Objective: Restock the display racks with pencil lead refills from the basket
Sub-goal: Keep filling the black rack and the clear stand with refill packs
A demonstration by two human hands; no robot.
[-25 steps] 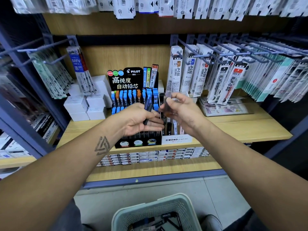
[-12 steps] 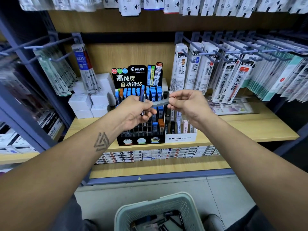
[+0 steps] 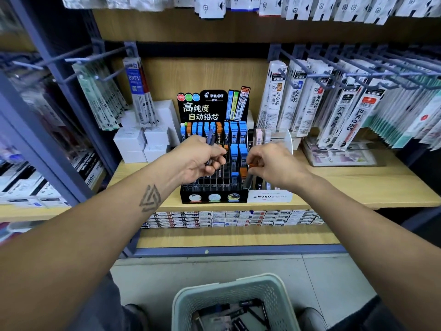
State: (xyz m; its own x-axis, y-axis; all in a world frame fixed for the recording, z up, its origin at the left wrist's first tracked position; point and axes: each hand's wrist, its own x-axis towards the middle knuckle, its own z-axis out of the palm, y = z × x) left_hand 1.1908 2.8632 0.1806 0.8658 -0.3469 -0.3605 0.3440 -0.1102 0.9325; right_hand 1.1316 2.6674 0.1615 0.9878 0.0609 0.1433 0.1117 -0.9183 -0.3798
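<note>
A black Pilot display rack (image 3: 213, 198) stands on the wooden shelf, its slots partly filled with blue-capped and orange-capped lead refill cases (image 3: 234, 149). My left hand (image 3: 199, 158) hovers over the rack's left half, closed on a few dark blue lead refill cases (image 3: 210, 139) that stick up from the fist. My right hand (image 3: 270, 164) is at the rack's right edge, pinching an orange-capped refill case (image 3: 249, 179) that points down toward the front slots. A pale green basket (image 3: 235, 287) on the floor below holds more dark refill packs.
A clear Mono display (image 3: 269, 197) adjoins the rack on the right. White boxes (image 3: 140, 144) stack to its left. Hanging refill packs on pegs (image 3: 343, 111) fill the right side and upper left. Flat boxes line the lower shelf (image 3: 233, 218).
My right hand moved down and right from the left hand, turning its refill case from level to pointing down at the rack's front right slots. The left hand stayed over the rack.
</note>
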